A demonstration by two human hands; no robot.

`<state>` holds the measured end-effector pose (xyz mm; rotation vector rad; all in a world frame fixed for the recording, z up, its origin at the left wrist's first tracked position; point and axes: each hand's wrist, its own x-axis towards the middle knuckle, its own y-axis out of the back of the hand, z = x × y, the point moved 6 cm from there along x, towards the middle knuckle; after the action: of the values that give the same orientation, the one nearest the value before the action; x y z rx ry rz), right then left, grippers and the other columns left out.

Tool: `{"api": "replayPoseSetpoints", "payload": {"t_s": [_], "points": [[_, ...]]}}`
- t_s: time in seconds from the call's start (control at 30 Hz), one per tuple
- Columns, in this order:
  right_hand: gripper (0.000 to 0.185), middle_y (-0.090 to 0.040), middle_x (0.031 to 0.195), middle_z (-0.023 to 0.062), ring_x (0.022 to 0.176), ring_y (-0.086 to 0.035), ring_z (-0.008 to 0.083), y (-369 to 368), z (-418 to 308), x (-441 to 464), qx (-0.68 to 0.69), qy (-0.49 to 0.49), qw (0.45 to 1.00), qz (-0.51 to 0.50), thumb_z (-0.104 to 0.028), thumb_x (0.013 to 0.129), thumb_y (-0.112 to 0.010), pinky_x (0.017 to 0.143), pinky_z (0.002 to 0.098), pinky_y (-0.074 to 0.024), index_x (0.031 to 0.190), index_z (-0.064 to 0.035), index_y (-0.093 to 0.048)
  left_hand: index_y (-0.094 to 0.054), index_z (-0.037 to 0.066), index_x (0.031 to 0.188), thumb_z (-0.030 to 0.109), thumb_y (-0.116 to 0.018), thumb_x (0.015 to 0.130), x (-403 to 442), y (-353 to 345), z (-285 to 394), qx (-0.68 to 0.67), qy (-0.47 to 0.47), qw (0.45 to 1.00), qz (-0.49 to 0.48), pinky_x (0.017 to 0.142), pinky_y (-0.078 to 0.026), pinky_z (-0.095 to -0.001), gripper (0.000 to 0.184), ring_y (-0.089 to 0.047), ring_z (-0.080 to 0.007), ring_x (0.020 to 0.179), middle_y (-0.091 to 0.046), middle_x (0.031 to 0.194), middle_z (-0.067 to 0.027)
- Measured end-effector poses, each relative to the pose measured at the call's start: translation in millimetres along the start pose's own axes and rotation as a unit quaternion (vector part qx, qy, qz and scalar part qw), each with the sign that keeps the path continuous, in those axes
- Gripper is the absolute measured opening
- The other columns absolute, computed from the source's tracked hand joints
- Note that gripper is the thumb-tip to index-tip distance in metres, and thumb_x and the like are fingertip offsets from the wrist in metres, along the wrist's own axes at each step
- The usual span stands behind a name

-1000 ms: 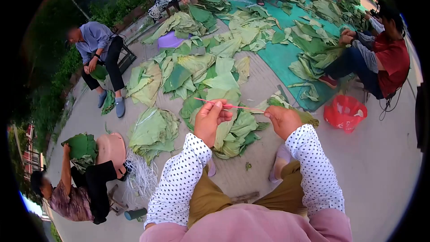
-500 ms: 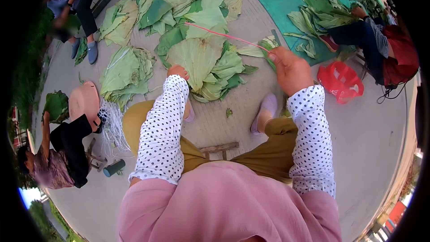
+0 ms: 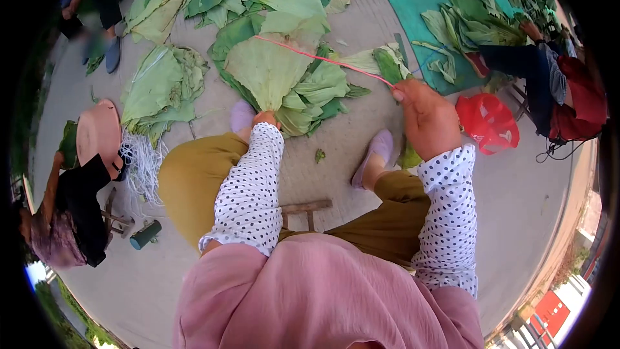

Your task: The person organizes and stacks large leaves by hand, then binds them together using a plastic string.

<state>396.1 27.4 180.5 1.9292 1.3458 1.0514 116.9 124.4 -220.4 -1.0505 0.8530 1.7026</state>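
A pink-red string (image 3: 326, 59) is pinched in my right hand (image 3: 429, 119), its fingers closed at the right of the leaves. The string stretches left across a bundle of large green leaves (image 3: 261, 71), and its far end lies over the upper part of the top leaf. My left hand (image 3: 267, 118) is at the narrow lower end of that pale top leaf, closed around it; most of its fingers are hidden. Smaller folded leaves (image 3: 316, 97) sit at the bundle's right side, on the concrete ground between my feet.
A tied leaf bundle (image 3: 161, 87), white strings (image 3: 139, 161), a pink basin (image 3: 99, 130) and a dark green cylinder (image 3: 145, 235) are on the left. A red plastic bag (image 3: 487, 123) and a green sheet (image 3: 400, 6) lie right. Several people sit around. My knees flank a wooden stool (image 3: 307, 208).
My left hand has moved from the leaf's left edge to its narrow lower end. The string remains stretched from my right hand. The whole view has shifted slightly.
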Motion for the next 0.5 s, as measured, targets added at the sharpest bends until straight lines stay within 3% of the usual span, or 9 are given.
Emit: {"api": "replayPoseSetpoints", "payload": {"t_s": [0.07,0.1,0.13,0.2,0.33,0.4,0.5], "points": [[0.006,-0.062,0.079,0.0160,0.071,-0.060,0.0370,-1,1,0,0.002,0.011,1.000,-0.005,-0.010,0.086,-0.060,0.059,0.0431,-0.0465,0.091,-0.0071,-0.060,-0.057,0.005,0.111,0.007,-0.062,0.081,-26,-1,27,-0.052,-0.147,0.986,0.059,0.068,-0.051,-0.0324,0.030,-0.057,-0.0188,0.092,-0.058,0.111,-0.0101],[0.006,-0.062,0.079,0.0159,0.071,-0.060,0.0370,-2,2,-1,0.002,0.017,1.000,-0.015,-0.009,0.085,-0.060,0.060,0.0433,-0.0469,0.091,-0.0072,-0.060,-0.056,0.001,0.110,0.007,-0.062,0.080,8,-5,41,-0.031,-0.275,0.961,0.011,0.066,-0.050,-0.0311,0.031,-0.058,-0.0174,0.080,-0.062,0.096,-0.0088],[0.006,-0.062,0.079,0.0159,0.071,-0.060,0.0370,1,1,-2,0.003,0.022,1.000,-0.003,-0.009,0.085,-0.060,0.060,0.0433,-0.0469,0.091,-0.0072,-0.060,-0.056,0.001,0.110,0.007,-0.062,0.080,-8,-9,58,-0.033,-0.286,0.958,0.007,0.066,-0.050,-0.0311,0.031,-0.058,-0.0174,0.080,-0.062,0.096,-0.0088],[0.009,-0.062,0.080,0.0173,0.073,-0.060,0.0376,2,0,-4,-0.015,-0.001,0.999,-0.043,-0.014,0.089,-0.058,0.062,0.0415,-0.0474,0.093,-0.0053,-0.060,-0.053,0.006,0.110,0.008,-0.058,0.083,-58,-20,109,0.025,-0.412,0.911,-0.014,0.063,-0.051,-0.0273,0.027,-0.056,-0.0148,0.080,-0.057,0.097,-0.0038],[0.011,-0.061,0.078,0.0173,0.070,-0.058,0.0383,7,1,-6,-0.020,-0.020,0.999,-0.038,-0.017,0.090,-0.058,0.060,0.0441,-0.0455,0.091,-0.0064,-0.058,-0.055,0.001,0.110,0.008,-0.061,0.083,-179,-32,187,-0.017,-0.486,0.867,-0.112,0.062,-0.049,-0.0240,0.029,-0.055,-0.0099,0.070,-0.060,0.090,-0.0037],[0.012,-0.060,0.077,0.0176,0.070,-0.058,0.0385,8,2,-8,-0.037,-0.023,0.998,-0.040,-0.019,0.090,-0.058,0.060,0.0448,-0.0451,0.090,-0.0064,-0.058,-0.056,0.002,0.111,0.010,-0.061,0.085,-223,-31,216,0.004,-0.495,0.859,-0.129,0.063,-0.050,-0.0246,0.028,-0.056,-0.0098,0.074,-0.059,0.092,-0.0026],[0.012,-0.060,0.077,0.0172,0.069,-0.058,0.0386,15,-1,-7,-0.008,-0.010,1.000,-0.008,-0.018,0.090,-0.058,0.059,0.0450,-0.0450,0.089,-0.0063,-0.058,-0.058,0.004,0.113,0.016,-0.062,0.088,-272,-34,241,0.068,-0.485,0.833,-0.256,0.064,-0.051,-0.0256,0.028,-0.055,-0.0096,0.082,-0.060,0.095,-0.0008]]}}
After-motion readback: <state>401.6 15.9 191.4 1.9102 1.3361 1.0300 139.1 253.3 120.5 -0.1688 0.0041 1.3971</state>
